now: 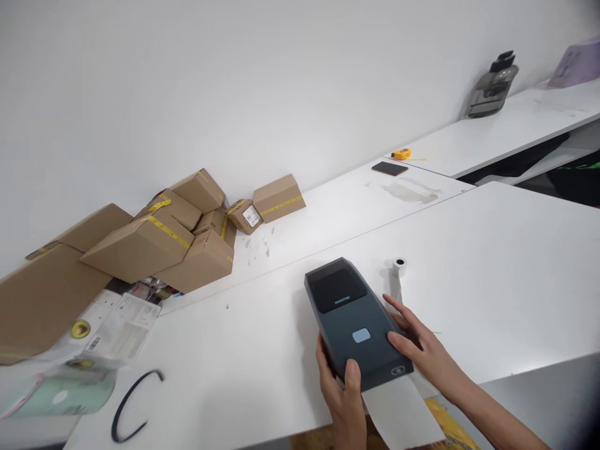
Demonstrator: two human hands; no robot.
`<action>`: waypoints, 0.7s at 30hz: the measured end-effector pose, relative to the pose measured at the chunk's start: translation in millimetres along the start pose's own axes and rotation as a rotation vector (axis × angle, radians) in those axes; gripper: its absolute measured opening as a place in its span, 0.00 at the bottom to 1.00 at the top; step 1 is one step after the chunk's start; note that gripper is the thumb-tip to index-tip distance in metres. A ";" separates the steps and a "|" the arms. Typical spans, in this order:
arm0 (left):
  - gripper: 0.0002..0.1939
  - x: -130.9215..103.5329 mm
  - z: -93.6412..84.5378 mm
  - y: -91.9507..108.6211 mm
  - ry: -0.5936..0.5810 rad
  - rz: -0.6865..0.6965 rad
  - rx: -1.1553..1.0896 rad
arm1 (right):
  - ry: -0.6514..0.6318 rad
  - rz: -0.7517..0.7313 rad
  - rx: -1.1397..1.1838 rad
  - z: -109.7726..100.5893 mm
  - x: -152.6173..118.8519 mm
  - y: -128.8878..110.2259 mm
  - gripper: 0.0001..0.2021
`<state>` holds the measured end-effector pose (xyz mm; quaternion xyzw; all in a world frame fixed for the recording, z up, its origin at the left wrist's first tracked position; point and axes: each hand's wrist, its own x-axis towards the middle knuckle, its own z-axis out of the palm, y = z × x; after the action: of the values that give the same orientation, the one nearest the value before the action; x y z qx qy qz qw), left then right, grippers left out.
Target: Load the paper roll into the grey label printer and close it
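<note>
A dark grey device (357,322) with a black screen and a pale blue button is held between both hands, low in the centre of the head view. My left hand (342,390) grips its lower left corner, thumb on the front face. On the right side, my right hand (417,344) holds the device with its thumb at the edge. Its index finger is stretched out. A sheet of white paper (400,412) extends below the bottom of the device. Just beyond my right hand stands a small white paper roll (399,267) with a loose strip.
Cardboard boxes (140,244) are piled at the left beside plastic packages (126,325). A black curved band (124,406) lies at the front left. Further back are a phone (389,168), a yellow tape measure (401,154) and a large bottle (492,90).
</note>
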<state>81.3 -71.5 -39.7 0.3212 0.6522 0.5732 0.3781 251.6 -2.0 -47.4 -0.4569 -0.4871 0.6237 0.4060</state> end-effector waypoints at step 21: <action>0.35 -38.5 -13.5 -42.1 -0.371 -0.260 -0.164 | 0.054 -0.512 -0.590 1.2 -28.6 -4.9 0.22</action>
<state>89.9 -116.9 -75.9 0.3027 0.5588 0.5018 0.5868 257.9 -28.5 -37.5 -0.4340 -0.7328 0.3230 0.4127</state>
